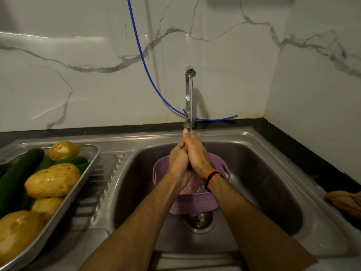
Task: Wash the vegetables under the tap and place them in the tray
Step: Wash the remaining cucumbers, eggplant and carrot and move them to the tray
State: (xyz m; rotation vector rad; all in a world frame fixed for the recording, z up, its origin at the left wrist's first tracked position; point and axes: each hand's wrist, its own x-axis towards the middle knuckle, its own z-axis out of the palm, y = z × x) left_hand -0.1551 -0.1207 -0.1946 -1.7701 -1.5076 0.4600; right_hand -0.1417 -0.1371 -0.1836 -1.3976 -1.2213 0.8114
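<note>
My left hand point(178, 160) and my right hand point(197, 153) are pressed palm to palm over the sink basin point(259, 178), under the running stream from the tap point(189, 94). The right hand's fingers point straight up into the water. The left fingers bend over the right hand's edge. No vegetable shows between the palms. A steel tray point(78, 189) on the draining board at left holds several wet potatoes point(52, 180) and dark green cucumbers point(18, 173). A purple plastic basket point(192, 204) sits in the basin below my wrists, its inside mostly hidden.
A blue hose point(145, 61) runs down the marble wall behind the tap. The drain point(199, 222) lies in front of the basket. A brown cloth point(345, 202) lies on the sink's right edge, beside the black counter point(304, 153).
</note>
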